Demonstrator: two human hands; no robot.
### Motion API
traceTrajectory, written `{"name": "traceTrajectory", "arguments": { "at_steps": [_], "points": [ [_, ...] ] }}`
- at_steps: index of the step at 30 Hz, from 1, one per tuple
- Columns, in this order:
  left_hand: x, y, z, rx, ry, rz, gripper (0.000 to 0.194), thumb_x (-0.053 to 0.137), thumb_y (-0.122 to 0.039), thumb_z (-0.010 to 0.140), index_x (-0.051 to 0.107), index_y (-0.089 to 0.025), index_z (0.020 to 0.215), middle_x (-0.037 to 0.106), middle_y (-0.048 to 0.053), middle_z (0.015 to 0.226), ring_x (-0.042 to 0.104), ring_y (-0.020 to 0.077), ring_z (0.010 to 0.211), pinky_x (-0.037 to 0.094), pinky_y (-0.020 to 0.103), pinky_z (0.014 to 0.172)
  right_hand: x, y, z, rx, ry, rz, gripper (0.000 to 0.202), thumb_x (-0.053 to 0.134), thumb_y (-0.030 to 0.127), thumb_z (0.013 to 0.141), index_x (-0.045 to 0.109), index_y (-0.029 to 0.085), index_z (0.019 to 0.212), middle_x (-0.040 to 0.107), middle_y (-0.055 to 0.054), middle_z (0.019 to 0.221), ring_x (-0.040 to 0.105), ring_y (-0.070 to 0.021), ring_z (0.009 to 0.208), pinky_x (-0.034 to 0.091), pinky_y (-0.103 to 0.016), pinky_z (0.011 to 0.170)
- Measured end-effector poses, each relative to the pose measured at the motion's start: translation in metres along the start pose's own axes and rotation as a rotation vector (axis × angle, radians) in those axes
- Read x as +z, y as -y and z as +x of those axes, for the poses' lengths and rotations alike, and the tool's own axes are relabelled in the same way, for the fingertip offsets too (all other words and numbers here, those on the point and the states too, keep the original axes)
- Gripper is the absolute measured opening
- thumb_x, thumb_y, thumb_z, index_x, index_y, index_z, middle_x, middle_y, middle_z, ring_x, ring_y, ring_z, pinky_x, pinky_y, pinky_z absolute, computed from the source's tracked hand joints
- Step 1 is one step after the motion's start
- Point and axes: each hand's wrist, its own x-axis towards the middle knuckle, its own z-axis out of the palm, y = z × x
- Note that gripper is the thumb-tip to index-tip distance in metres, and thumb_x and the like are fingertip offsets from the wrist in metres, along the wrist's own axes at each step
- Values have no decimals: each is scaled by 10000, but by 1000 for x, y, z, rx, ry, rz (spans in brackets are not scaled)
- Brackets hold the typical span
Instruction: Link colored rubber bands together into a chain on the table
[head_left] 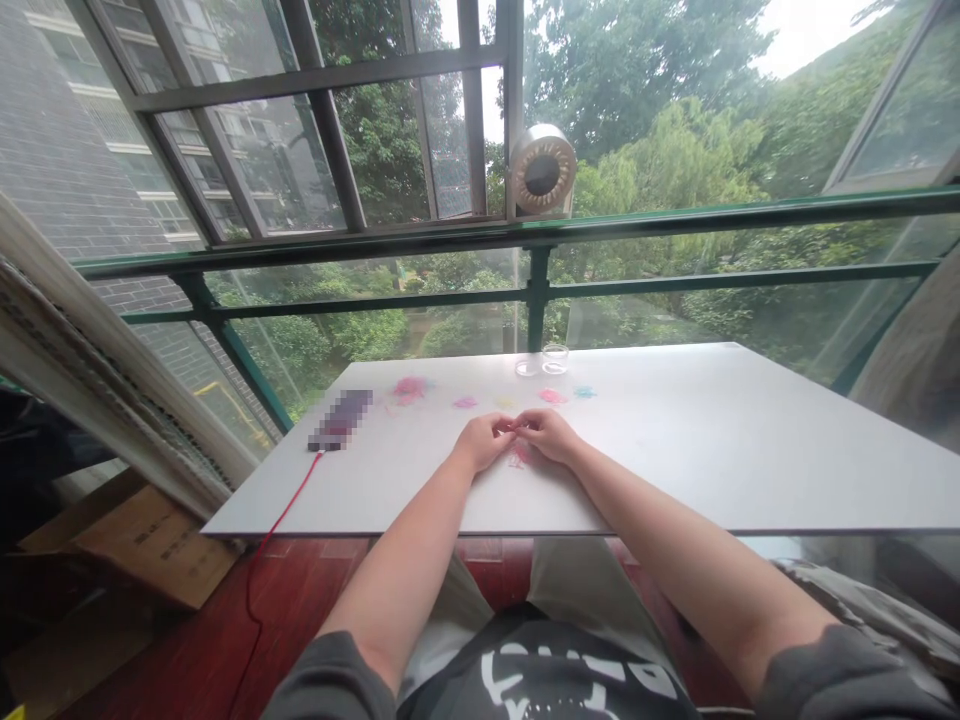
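A small red piece (519,428) (too small to identify) sits pinched between the fingertips of both hands, left hand (486,440) and right hand (551,434), fingers curled closed on it, just above a reddish pile (519,456) on the white bench (750,440). Beyond the hands lies a row of coloured piles: large pink (409,388), magenta (465,402), yellow (505,402), pink (552,396), blue (584,392). Two clear glass dishes (555,358) stand near the far edge; a blurred dark device (341,419) with a red cable (281,520) lies at left.
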Motion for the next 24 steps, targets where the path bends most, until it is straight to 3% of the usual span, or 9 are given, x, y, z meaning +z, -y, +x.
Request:
{"name": "traceTrajectory", "arguments": {
  "at_steps": [6, 14, 19, 24],
  "points": [
    [1, 1, 1, -35, -45, 1, 251, 559, -314, 738, 670, -187, 924, 692, 27, 847, 598, 136, 723, 467, 246, 708, -3, -1, -2, 55, -50, 84, 134, 575, 282, 657, 593, 154, 693, 512, 38, 508, 427, -78, 445, 326, -196, 441],
    [0, 5, 3, -65, -72, -22, 221, 574, -300, 725, 676, -187, 885, 691, 30, 861, 603, 152, 766, 472, 271, 756, -9, -5, -7, 39, -55, 82, 153, 527, 218, 647, 619, 152, 750, 549, 20, 571, 462, -88, 504, 372, -207, 484],
    [0, 2, 1, -71, 2, 18, 197, 565, -268, 714, 697, -205, 846, 693, 14, 825, 607, 152, 762, 477, 260, 761, -8, -9, -4, 55, -151, 96, 144, 533, 226, 638, 614, 150, 730, 595, -3, 633, 501, -105, 554, 402, -221, 520],
    [2, 3, 1, -46, 25, 82, 202, 567, -289, 708, 704, -214, 836, 688, 15, 855, 606, 148, 753, 479, 243, 730, -6, -12, -3, 64, -134, 112, 138, 546, 242, 637, 618, 153, 712, 577, 6, 596, 477, -97, 516, 375, -213, 493]
  ]
}}
